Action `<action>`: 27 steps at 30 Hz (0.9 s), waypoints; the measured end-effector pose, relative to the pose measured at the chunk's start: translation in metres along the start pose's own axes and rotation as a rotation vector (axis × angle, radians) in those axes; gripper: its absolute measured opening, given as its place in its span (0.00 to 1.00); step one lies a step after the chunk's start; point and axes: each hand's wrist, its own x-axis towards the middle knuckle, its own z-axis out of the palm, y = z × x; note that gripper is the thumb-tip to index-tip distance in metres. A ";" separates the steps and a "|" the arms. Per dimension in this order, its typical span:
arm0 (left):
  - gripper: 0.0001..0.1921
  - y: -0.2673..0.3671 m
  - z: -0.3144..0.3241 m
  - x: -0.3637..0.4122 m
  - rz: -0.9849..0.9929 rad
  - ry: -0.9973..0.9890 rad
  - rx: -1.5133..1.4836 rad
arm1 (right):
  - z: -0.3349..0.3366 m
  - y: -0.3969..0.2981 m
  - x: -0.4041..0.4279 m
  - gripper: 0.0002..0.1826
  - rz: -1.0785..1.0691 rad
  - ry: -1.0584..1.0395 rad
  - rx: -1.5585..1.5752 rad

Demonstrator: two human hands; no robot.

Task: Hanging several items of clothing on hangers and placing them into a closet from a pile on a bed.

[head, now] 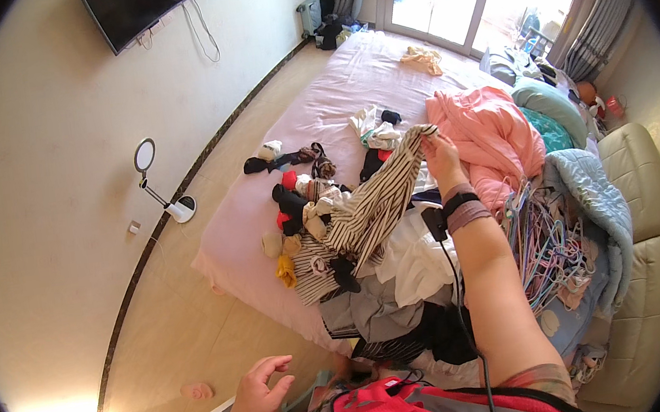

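Observation:
My right hand [441, 153] reaches out over the bed and pinches one end of a black-and-white striped garment [367, 208], lifting it off the pile. The garment's other end still lies among socks and clothes. Rolled socks [290, 201] in black, red and beige sit to its left, with a yellow sock bundle [285, 271] near the bed's edge. White cloth [412, 257] and a grey garment [375, 307] lie beneath and nearer to me. My left hand [263, 393] hangs in the air before the bed's near edge, fingers apart and holding nothing.
A heap of plastic hangers [545, 242] lies at the right, by a pink quilt [484, 139] and a grey-blue quilt [588, 195]. The pink bedsheet [235, 232] covers the mattress. A lamp-like round mirror [145, 155] stands by the left wall. A cable runs along my right arm.

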 end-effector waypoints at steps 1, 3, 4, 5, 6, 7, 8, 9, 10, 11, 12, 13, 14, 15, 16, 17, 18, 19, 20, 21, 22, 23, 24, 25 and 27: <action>0.17 0.002 0.000 0.001 0.009 -0.006 0.002 | 0.010 -0.020 0.006 0.08 -0.032 -0.012 0.020; 0.17 0.005 -0.002 0.002 0.032 -0.012 -0.001 | 0.030 -0.058 0.015 0.09 -0.045 -0.031 0.018; 0.18 0.004 -0.004 0.001 0.050 -0.023 0.002 | 0.044 -0.072 0.017 0.12 -0.041 -0.046 0.024; 0.18 0.003 -0.005 0.002 0.067 -0.035 0.003 | 0.057 -0.085 0.016 0.12 -0.050 -0.052 0.021; 0.18 0.003 -0.007 0.000 0.073 -0.031 0.001 | 0.071 -0.094 0.013 0.12 -0.108 -0.138 -0.023; 0.18 0.002 -0.008 -0.002 0.056 -0.027 -0.022 | 0.091 -0.102 0.007 0.12 -0.160 -0.224 -0.065; 0.17 0.001 -0.010 -0.003 0.037 -0.022 -0.045 | 0.113 -0.108 0.003 0.12 -0.130 -0.170 0.006; 0.17 0.003 -0.012 -0.003 0.046 -0.024 -0.051 | 0.125 -0.122 -0.002 0.12 -0.151 -0.250 -0.027; 0.18 0.005 -0.014 -0.001 0.078 -0.018 -0.068 | 0.138 -0.133 -0.004 0.12 -0.179 -0.274 -0.021; 0.18 0.005 -0.015 0.000 0.110 -0.011 -0.085 | 0.152 -0.144 -0.006 0.11 -0.206 -0.298 -0.014; 0.18 0.002 -0.015 0.000 0.119 -0.015 -0.090 | 0.166 -0.157 -0.007 0.12 -0.226 -0.301 0.005; 0.18 -0.005 -0.018 0.002 0.139 -0.018 -0.092 | 0.180 -0.167 -0.009 0.12 -0.243 -0.306 0.027; 0.18 -0.007 -0.020 0.003 0.159 -0.022 -0.094 | 0.193 -0.178 -0.012 0.12 -0.253 -0.296 -0.001; 0.18 -0.005 -0.020 0.008 0.186 -0.043 -0.105 | 0.196 -0.203 -0.008 0.14 -0.275 -0.316 0.002; 0.17 -0.003 -0.024 0.008 0.184 -0.041 -0.093 | 0.211 -0.207 -0.014 0.14 -0.296 -0.343 -0.003; 0.17 -0.002 -0.027 0.008 0.185 -0.040 -0.082 | 0.225 -0.214 -0.021 0.15 -0.320 -0.369 -0.009; 0.17 -0.005 -0.032 0.003 0.183 -0.034 -0.080 | 0.243 -0.213 -0.035 0.15 -0.330 -0.413 -0.042; 0.17 -0.006 -0.031 0.007 0.189 -0.032 -0.121 | 0.250 -0.226 -0.042 0.15 -0.351 -0.414 -0.051; 0.17 -0.007 -0.031 0.011 0.196 -0.031 -0.163 | 0.259 -0.241 -0.048 0.15 -0.330 -0.452 -0.098; 0.17 -0.006 -0.033 0.013 0.213 -0.041 -0.166 | 0.265 -0.252 -0.055 0.15 -0.304 -0.486 -0.143; 0.17 -0.006 -0.035 0.016 0.226 -0.052 -0.170 | 0.268 -0.262 -0.064 0.14 -0.585 -0.622 -0.628; 0.17 -0.005 -0.036 0.019 0.240 -0.063 -0.174 | 0.271 -0.275 -0.074 0.14 -0.607 -0.616 -0.640; 0.17 -0.005 -0.041 0.022 0.252 -0.065 -0.171 | 0.282 -0.277 -0.095 0.14 -0.621 -0.642 -0.831; 0.17 -0.004 -0.043 0.026 0.259 -0.077 -0.156 | 0.295 -0.282 -0.119 0.14 -0.638 -0.657 -1.028; 0.17 -0.003 -0.046 0.039 0.287 -0.099 -0.144 | 0.314 -0.287 -0.161 0.13 -0.464 -0.654 -0.838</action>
